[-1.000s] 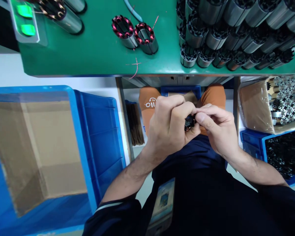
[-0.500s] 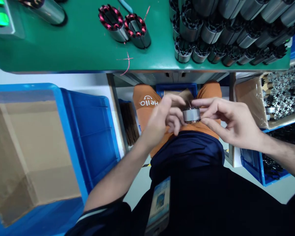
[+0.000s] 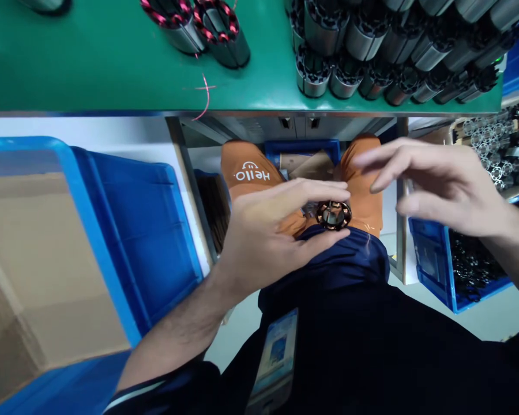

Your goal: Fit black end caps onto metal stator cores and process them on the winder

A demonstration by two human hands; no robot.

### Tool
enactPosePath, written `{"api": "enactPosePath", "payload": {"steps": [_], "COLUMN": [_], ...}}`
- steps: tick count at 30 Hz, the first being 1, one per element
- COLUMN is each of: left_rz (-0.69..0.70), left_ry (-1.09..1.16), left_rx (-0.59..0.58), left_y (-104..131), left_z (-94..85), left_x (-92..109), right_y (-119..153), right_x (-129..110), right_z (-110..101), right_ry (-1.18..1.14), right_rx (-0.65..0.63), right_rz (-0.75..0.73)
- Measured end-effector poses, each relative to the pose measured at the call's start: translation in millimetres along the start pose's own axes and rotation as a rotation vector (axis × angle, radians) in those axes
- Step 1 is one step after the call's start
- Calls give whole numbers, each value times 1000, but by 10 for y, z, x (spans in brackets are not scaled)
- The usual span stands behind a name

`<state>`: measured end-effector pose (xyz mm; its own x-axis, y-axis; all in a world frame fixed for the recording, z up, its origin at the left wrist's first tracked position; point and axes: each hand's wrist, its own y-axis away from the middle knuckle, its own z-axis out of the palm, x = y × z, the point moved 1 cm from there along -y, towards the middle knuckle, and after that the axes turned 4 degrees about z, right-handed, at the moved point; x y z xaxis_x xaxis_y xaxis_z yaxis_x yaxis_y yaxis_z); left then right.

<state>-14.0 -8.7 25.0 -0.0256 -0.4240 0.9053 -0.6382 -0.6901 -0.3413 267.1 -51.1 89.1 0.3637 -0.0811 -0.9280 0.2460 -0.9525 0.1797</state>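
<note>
Above my lap, my left hand (image 3: 281, 225) grips a motor stator (image 3: 334, 215) between thumb and fingers. The stator's round end faces me, with copper windings set in a dark ring. To the right, my right hand (image 3: 441, 184) is off the stator, its fingers apart and slightly blurred, with nothing seen in them. A fine wire end seems to lie over the dark shirt below the stator. On the green table, two stators with red-wound ends (image 3: 222, 34) stand side by side near a loose piece of red wire (image 3: 206, 95).
Rows of unwound stators (image 3: 315, 72) stand on the green table (image 3: 125, 75) at the right. A large blue crate (image 3: 142, 213) lined with cardboard is at my left. To my right are a box of metal rings (image 3: 484, 138) and a blue bin (image 3: 435, 265) of black parts.
My right hand has let go of the stator and moved right. My left hand now holds it alone, turned so its end faces me. The view has shifted slightly.
</note>
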Motion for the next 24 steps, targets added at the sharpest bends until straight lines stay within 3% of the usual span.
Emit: {"api": "enactPosePath", "payload": {"steps": [3,4,6,9,13,15,17,20,22,24], "left_rz": [224,223,87,-83,-102,-26,142,309,261,176], "left_ry": [-120,-126,-93,-42,-101,-148,-201,-242,-218,-185], "left_rx": [121,134,119,60,-20,20,105,175,177,166], "left_y": [38,50,63,54,21,15,16,21,19,17], "left_z": [44,61,79,70,41,30,27,54,73,73], "left_x": [27,36,45,50,29,13,8,2,-21,-60], "right_y": [-22,-35,-57,-51,-41,-79,-135,-202,-222,-228], "right_x": [124,158,187,98,-140,-204,-177,26,165,222], "right_z": [81,129,223,296,187,64,-47,-69,23,142], "right_ry": [-289,-348,-378,-218,88,138,104,-163,-306,-339], "right_rx": [-240,-293,-341,-269,-81,-41,-42,-197,-328,-408], "right_rz": [261,302,336,294,209,130,100,304,436,475]}}
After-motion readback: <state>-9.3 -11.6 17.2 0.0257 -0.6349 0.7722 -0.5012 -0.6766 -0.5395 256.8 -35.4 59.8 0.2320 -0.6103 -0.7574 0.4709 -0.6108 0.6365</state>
